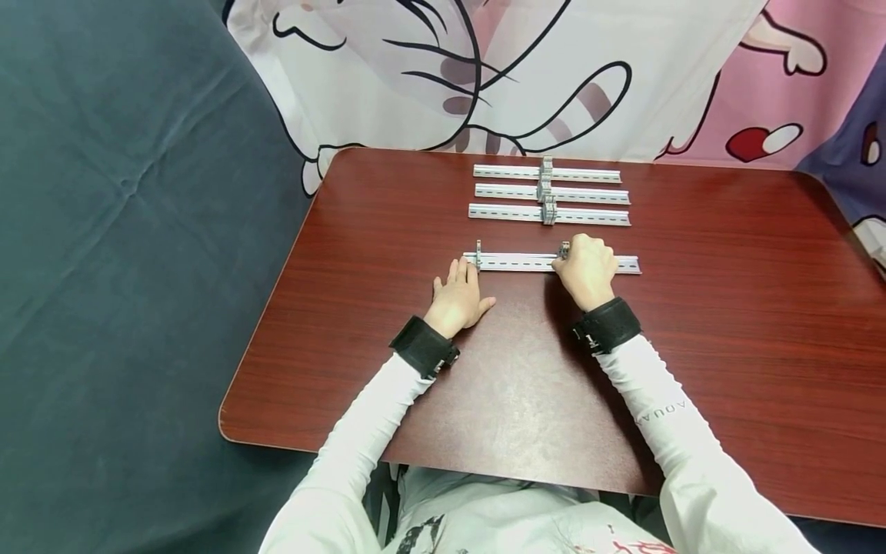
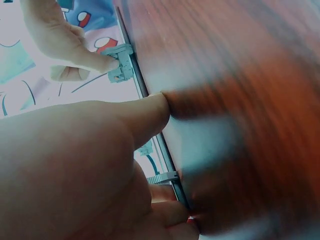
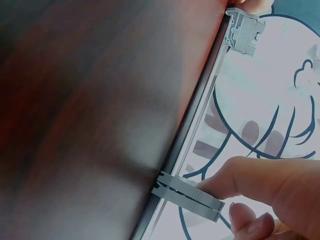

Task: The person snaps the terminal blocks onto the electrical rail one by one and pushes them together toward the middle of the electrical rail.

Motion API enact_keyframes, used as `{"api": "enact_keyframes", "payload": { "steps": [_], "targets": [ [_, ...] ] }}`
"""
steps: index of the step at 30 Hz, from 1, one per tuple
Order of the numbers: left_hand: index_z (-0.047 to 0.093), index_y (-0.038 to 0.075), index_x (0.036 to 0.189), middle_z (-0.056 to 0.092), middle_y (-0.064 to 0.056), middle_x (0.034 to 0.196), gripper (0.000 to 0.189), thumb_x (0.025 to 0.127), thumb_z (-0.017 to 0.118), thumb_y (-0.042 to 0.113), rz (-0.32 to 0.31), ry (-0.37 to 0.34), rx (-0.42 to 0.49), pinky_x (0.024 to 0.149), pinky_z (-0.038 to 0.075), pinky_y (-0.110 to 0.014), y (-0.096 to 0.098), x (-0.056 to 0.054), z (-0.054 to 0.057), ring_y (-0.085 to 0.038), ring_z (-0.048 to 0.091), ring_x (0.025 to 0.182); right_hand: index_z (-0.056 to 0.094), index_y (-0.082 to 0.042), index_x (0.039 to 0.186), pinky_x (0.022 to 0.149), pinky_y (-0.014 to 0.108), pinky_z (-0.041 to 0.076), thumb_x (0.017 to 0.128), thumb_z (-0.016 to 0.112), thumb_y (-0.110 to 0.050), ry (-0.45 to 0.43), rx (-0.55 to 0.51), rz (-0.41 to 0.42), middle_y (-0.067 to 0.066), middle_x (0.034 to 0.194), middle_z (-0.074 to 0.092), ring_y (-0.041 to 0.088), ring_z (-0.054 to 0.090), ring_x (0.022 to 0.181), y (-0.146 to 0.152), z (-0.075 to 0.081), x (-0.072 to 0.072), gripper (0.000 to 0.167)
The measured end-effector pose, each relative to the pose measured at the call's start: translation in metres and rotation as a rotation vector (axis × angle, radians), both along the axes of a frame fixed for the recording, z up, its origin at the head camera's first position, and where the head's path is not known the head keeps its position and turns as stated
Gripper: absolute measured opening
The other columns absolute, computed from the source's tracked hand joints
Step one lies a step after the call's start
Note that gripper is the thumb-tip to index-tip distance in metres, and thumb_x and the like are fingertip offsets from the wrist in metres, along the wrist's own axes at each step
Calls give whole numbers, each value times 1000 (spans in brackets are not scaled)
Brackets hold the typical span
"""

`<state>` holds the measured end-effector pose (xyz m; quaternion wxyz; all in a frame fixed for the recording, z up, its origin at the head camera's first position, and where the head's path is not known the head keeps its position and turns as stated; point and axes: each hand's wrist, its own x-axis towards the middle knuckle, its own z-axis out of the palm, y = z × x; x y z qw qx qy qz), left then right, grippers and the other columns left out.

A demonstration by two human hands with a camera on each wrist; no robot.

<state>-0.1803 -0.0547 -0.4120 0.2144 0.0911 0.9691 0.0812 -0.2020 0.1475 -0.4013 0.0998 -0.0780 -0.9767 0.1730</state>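
Note:
A slotted metal DIN rail (image 1: 515,262) lies across the table in front of the person. The fingertips of my left hand (image 1: 457,298), fingers straight, rest at its left end beside a thin grey terminal block (image 1: 478,255) standing upright on the rail. My right hand (image 1: 588,269) is over the right part of the rail with its fingers curled. Its thumb touches the side of two adjoining grey terminal blocks (image 3: 187,196) on the rail. The curled fingers stand apart from these blocks in the right wrist view.
Beyond the worked rail lie three more DIN rails (image 1: 505,211) in parallel, each with grey terminal blocks (image 1: 549,209) clipped near its middle. The brown table (image 1: 332,346) meets a patterned curtain (image 1: 374,85) at its far edge.

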Motion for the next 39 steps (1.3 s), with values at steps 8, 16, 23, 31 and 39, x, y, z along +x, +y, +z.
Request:
{"api": "enact_keyframes", "payload": {
  "steps": [8, 16, 23, 31, 39],
  "targets": [
    [9, 5, 155, 2, -13, 164, 76, 101, 41, 48, 2, -5, 10, 120, 15, -51, 0, 0, 1, -24, 2, 152, 52, -8, 57, 54, 58, 48, 74, 60, -10, -12, 7, 8, 27, 77, 68, 50, 65, 75, -4, 0, -2, 19],
    [9, 5, 155, 4, -14, 164, 76, 101, 41, 48, -2, 6, 0, 120, 15, -51, 0, -2, 2, -25, 3, 152, 50, -7, 56, 52, 57, 49, 80, 61, -18, 32, -30, 130, 26, 72, 66, 50, 65, 71, -29, 5, 0, 28],
    [10, 4, 155, 6, -14, 164, 77, 100, 41, 48, -13, 22, -34, 119, 19, -51, 1, 1, 0, -24, 5, 152, 37, -16, 48, 43, 36, 36, 89, 59, -24, -50, -73, 296, 1, 53, 42, 25, 49, 54, -58, 5, -2, 47],
    [8, 4, 156, 4, -13, 164, 78, 100, 40, 50, -25, 19, -61, 119, 19, -51, 2, 3, 3, -24, 4, 152, 49, -12, 52, 43, 31, 35, 90, 64, -31, -91, -100, 344, -2, 51, 43, 25, 56, 53, -91, 6, -7, 45],
    [10, 5, 155, 2, -13, 164, 76, 101, 38, 50, -36, 3, -69, 120, 18, -51, 0, 5, 4, -25, 3, 152, 53, -14, 55, 52, 41, 50, 87, 65, -27, -145, -67, 289, 9, 67, 63, 35, 68, 69, -104, 7, -11, 36]
  ]
}}
